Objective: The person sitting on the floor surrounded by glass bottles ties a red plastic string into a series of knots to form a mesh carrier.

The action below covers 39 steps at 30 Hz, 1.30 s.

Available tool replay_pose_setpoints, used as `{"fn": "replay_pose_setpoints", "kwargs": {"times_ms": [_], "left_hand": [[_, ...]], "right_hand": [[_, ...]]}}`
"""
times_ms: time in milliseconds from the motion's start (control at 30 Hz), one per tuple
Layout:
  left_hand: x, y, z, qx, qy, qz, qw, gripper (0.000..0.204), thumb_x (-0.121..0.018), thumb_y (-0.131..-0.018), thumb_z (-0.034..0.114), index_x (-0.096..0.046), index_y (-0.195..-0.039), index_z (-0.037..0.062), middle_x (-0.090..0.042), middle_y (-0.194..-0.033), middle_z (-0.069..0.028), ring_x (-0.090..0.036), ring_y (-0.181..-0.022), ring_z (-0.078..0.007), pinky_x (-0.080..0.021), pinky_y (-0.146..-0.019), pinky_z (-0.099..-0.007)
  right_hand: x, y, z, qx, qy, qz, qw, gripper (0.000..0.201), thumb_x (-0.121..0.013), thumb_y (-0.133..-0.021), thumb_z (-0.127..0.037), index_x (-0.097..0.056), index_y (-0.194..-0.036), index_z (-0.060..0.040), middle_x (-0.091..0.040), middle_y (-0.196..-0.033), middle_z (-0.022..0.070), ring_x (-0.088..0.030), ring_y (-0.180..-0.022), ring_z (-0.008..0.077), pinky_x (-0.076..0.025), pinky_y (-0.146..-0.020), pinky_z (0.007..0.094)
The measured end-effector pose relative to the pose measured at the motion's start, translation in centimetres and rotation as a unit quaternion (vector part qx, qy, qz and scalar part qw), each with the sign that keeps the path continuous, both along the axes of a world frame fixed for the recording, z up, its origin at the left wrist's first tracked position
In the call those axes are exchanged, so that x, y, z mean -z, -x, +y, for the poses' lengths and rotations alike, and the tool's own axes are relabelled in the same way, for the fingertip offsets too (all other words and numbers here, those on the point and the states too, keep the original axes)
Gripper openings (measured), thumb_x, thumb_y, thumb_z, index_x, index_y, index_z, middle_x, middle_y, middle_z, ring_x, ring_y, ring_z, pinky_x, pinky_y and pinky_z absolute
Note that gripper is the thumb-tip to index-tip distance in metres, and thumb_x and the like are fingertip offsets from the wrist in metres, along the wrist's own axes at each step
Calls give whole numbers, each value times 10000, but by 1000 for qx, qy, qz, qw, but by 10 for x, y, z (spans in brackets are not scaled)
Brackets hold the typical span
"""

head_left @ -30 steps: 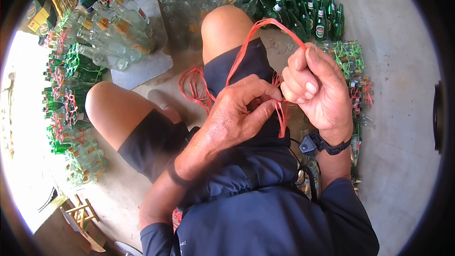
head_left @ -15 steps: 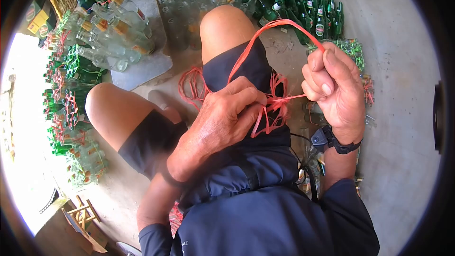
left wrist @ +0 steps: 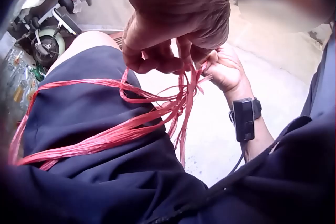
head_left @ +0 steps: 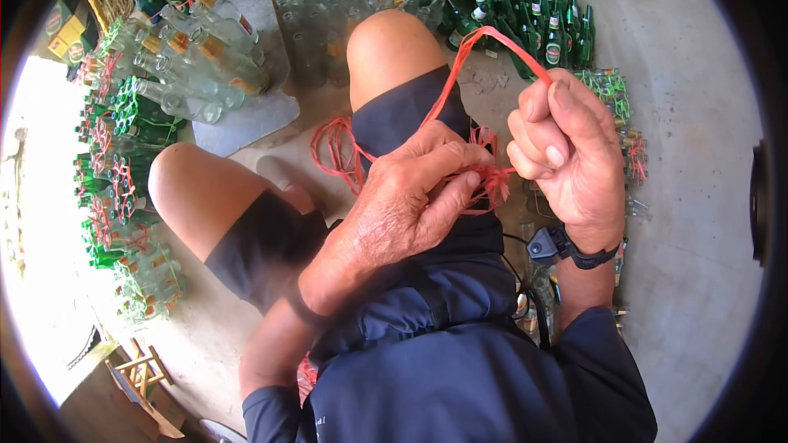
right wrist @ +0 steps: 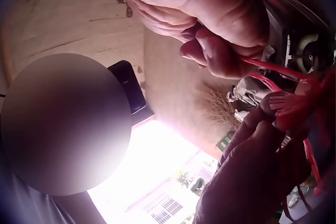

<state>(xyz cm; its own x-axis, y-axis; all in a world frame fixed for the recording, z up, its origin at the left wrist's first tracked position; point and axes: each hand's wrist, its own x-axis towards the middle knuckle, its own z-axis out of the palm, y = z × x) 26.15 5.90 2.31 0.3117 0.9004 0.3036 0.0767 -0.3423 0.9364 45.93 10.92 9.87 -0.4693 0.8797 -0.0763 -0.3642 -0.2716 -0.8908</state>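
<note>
Red plastic twine (head_left: 495, 186) runs between both hands above the lap, gathered in a frayed, knotted bunch. My left hand (head_left: 398, 193) pinches this bunch between thumb and fingers. To its right, my right hand (head_left: 570, 148) grips the twine with curled fingers, thumb against forefinger. One strand (head_left: 519, 51) arches from the top of the right hand back behind the left hand; a short taut piece joins the right hand to the bunch. Looser loops (head_left: 335, 148) hang left of the left hand. In the left wrist view, long strands (left wrist: 115, 132) drape across the dark shorts.
Clear glass bottles (head_left: 205, 49) stand on a grey board (head_left: 246, 127) ahead. Green bottles (head_left: 554, 37) stand farther right. Bundles of bottles tied with green and red twine (head_left: 123, 164) line the left side. A small wooden stool (head_left: 144, 369) lies at lower left.
The right hand pulled away to the right, stretching a strand from the bunch, then came partway back left. The left hand shifted left, then back right, over the bunch.
</note>
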Motion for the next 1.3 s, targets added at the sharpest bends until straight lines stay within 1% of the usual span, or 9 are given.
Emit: {"fn": "replay_pose_setpoints", "kwargs": {"times_ms": [400,533,600,633,700,933,1133,1200,1300], "left_hand": [[5,-10,-2,5,41,17,999,129,-719,-912,44,-713,-1037,8,-590,-908,-67,-577,-770,-176,-487,-709,-319],[4,-10,-1,3,32,44,999,134,-741,-898,39,-714,-1027,14,-601,-895,-57,-606,-790,-167,-497,-702,-315],[9,-12,-1,-19,-9,4,1000,180,-748,-840,38,-747,-1019,55,-606,-825,-108,-651,-727,-308,-524,-647,-408],[9,-12,-1,-19,-9,4,1000,180,-748,-840,38,-747,-1019,55,-606,-825,-108,-651,-727,-308,-524,-647,-408],[9,-10,-3,-2,30,26,999,145,-723,-895,23,-728,-1040,23,-616,-886,-56,-618,-776,-153,-500,-681,-301],[9,-6,-3,-1,63,-1,998,143,-706,-889,16,-734,-1029,26,-642,-915,-55,-619,-766,-132,-502,-679,-288],[10,1,-5,-19,71,-9,997,118,-703,-886,15,-737,-998,20,-651,-892,-55,-612,-769,-136,-500,-690,-281],[13,5,-5,-26,69,-10,997,109,-704,-888,14,-739,-991,23,-663,-885,-57,-616,-782,-143,-503,-708,-292],[14,9,-4,-37,57,-32,997,100,-716,-896,24,-742,-992,28,-677,-882,-58,-619,-792,-144,-506,-726,-298]], "right_hand": [[5,15,5,-21,25,57,998,311,-510,-1111,-269,-635,-996,-9,-431,-674,-35,-310,-554,46,-265,-498,227],[6,17,7,-27,31,73,996,310,-511,-1111,-268,-635,-997,-7,-433,-674,-38,-315,-557,45,-270,-504,232],[6,18,7,-19,39,70,997,307,-513,-1110,-266,-636,-1001,-7,-438,-676,-39,-321,-560,47,-276,-513,236],[7,17,8,-19,39,70,997,307,-513,-1110,-266,-636,-1001,-7,-438,-676,-39,-321,-560,47,-276,-513,236],[8,16,10,-10,39,62,997,296,-517,-1108,-257,-639,-1003,-8,-444,-676,-40,-331,-567,49,-284,-522,241],[15,11,17,11,40,53,998,279,-530,-1102,-247,-647,-1003,-14,-454,-680,-42,-346,-578,49,-290,-531,238],[30,-3,13,37,-13,-37,999,223,-559,-1081,-206,-654,-1005,-20,-502,-714,-45,-382,-599,35,-335,-548,233],[30,-12,7,10,-91,-176,980,161,-594,-1049,-161,-662,-1012,-20,-576,-782,-43,-449,-656,10,-372,-574,217],[30,-17,1,-32,-162,-246,955,120,-630,-1015,-126,-670,-1027,-13,-622,-844,-37,-501,-713,5,-390,-594,202]]}}
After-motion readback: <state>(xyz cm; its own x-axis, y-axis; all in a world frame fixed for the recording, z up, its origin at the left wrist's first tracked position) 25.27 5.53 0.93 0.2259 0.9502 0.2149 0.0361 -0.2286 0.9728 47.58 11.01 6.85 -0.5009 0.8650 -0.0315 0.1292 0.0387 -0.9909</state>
